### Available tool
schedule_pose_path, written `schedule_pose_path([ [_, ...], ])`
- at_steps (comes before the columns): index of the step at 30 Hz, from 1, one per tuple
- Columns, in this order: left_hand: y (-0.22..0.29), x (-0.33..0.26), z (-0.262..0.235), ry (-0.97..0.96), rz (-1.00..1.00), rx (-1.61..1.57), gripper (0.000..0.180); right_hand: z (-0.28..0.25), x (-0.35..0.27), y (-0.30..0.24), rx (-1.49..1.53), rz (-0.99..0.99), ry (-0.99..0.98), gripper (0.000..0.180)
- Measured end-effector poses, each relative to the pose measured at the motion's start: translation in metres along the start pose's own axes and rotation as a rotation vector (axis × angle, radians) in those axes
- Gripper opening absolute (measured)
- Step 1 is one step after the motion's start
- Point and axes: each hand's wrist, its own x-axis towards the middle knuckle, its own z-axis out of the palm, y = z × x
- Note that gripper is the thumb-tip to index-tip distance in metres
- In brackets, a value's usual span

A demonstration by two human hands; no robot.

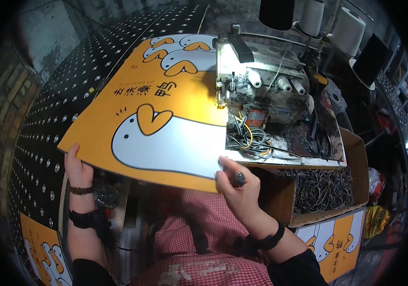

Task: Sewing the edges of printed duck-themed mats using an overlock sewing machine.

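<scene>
1. head view: risk, judged: orange sheet [165, 119] may skew or snag at the sewing machine [261, 90] if one hand slips.
2. sheet lies flat on the perforated table [61, 109], between both hands.
3. left hand [77, 167] pinches its near-left corner; right hand [239, 188] presses fingers closed on its near edge.

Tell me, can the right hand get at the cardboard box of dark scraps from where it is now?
Probably yes. The right hand rests on the near edge of the orange mat, and the cardboard box sits open-topped just to its right, below the sewing machine. Nothing visible lies between them.
</scene>
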Motion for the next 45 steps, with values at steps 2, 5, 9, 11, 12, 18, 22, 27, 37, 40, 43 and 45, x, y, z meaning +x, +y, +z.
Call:
schedule_pose_path([
  [2,-0.003,0.012,0.007,0.019,0.022,0.024,0.032,0.0,0.002,-0.004,-0.008,-0.016,0.009,0.027],
  [5,-0.012,0.034,0.016,0.014,-0.03,0.009,0.032,0.001,0.009,-0.004,-0.027,-0.044,0.036,0.022],
  [9,-0.023,0.055,0.037,-0.011,-0.002,0.068,0.032,0.005,0.025,0.006,-0.093,-0.146,0.106,0.013],
  [11,-0.027,0.07,0.04,-0.012,-0.039,0.046,0.032,0.008,0.038,0.009,-0.126,-0.188,0.14,0.011],
  [12,-0.028,0.074,0.049,-0.017,-0.078,0.023,0.032,0.008,0.046,0.01,-0.161,-0.23,0.178,0.008],
  [18,-0.05,0.117,0.074,0.004,-0.082,0.015,0.028,0.012,0.082,0.019,-0.312,-0.244,0.216,0.009],
  [22,-0.062,0.144,0.087,0.04,-0.102,0.072,0.026,0.016,0.088,0.013,-0.442,-0.199,0.269,0.018],
  [27,-0.06,0.15,0.101,-0.038,-0.087,0.104,0.028,0.018,0.081,0.009,-0.419,-0.158,0.205,0.025],
  [37,-0.02,-0.094,0.111,-0.259,0.581,0.519,0.056,0.056,0.051,-0.054,-0.324,-0.664,-0.02,0.045],
  [40,-0.012,-0.142,0.076,-0.547,0.7,0.388,0.066,0.059,0.036,-0.077,-0.285,-0.8,-0.072,0.035],
  [43,0.018,-0.125,0.039,-0.35,0.009,-0.277,0.069,0.047,0.027,-0.07,-0.164,-0.81,-0.083,0.016],
  [45,0.034,-0.086,0.015,-0.253,-0.196,-0.336,0.059,0.034,0.021,-0.058,-0.183,-0.784,-0.136,0.018],
])
